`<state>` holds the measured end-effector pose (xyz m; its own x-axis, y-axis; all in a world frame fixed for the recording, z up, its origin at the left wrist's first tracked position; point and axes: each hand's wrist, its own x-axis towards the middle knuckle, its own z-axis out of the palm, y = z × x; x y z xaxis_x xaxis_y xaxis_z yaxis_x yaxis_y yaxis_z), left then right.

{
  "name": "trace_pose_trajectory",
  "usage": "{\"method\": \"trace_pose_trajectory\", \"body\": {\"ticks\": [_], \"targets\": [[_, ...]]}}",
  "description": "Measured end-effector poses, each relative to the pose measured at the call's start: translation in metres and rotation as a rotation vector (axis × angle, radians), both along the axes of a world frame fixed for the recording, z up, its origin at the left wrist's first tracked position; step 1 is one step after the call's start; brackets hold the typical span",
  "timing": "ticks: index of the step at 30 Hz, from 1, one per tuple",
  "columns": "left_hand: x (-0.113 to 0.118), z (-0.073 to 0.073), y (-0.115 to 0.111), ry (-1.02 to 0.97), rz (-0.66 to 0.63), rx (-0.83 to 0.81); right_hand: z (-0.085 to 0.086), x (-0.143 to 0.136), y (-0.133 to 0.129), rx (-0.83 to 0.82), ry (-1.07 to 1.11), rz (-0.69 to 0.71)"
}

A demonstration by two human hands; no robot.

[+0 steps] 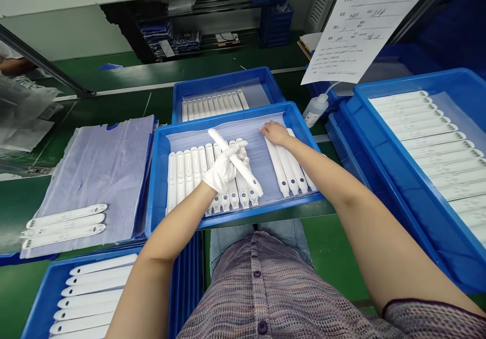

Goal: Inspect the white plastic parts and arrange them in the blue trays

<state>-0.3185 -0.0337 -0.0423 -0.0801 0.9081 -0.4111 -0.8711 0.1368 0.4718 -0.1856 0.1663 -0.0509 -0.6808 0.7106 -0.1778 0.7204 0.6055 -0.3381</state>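
My left hand (225, 169), in a white glove, grips a long white plastic strip (243, 169) that slants above a blue tray (154, 177). Under it, a row of white strips (189, 169) fills the tray's left part. My bare right hand (275, 133) rests at the top end of several white strips (283, 169) on the tray's right side, its fingers bent together at their upper edge. Whether it grips one of them is hard to make out. Pale lining paper (261, 182) shows between the two groups.
Behind stands another blue tray (275, 88) of strips. At left, loose strips (64, 226) lie on stacked lining sheets (102, 161); below is a tray (41, 298). On the right are stacked trays (417, 78), a squeeze bottle (315, 110) and a hanging paper (364, 25).
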Motion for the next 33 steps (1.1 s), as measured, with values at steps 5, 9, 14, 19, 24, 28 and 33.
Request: {"method": "trace_pose_trajectory", "body": {"ticks": [5, 9, 14, 19, 24, 28, 33], "targets": [[0.02, -0.014, 0.019, 0.056, -0.111, -0.087, 0.0, -0.014, 0.002, 0.031, 0.02, -0.035], [0.046, -0.022, 0.032, 0.073, -0.186, -0.072, 0.029, -0.02, -0.009, 0.086, 0.132, 0.019], [0.06, -0.011, 0.03, 0.109, -0.157, 0.016, 0.046, -0.007, -0.02, -0.033, 0.569, 0.057], [0.007, 0.032, 0.018, 0.244, 0.034, 0.202, 0.031, 0.018, -0.06, -1.033, 0.709, 0.013], [-0.032, 0.071, 0.0, 0.397, 0.235, 0.336, 0.02, 0.013, -0.12, -1.651, 0.7, 0.256], [-0.032, 0.079, -0.019, 0.765, 0.431, 0.304, 0.02, 0.0, -0.142, -1.76, 0.767, 0.279], [-0.012, 0.081, -0.039, 1.107, 0.357, 0.193, 0.011, 0.002, -0.143, -1.656, 0.787, 0.273]]}}
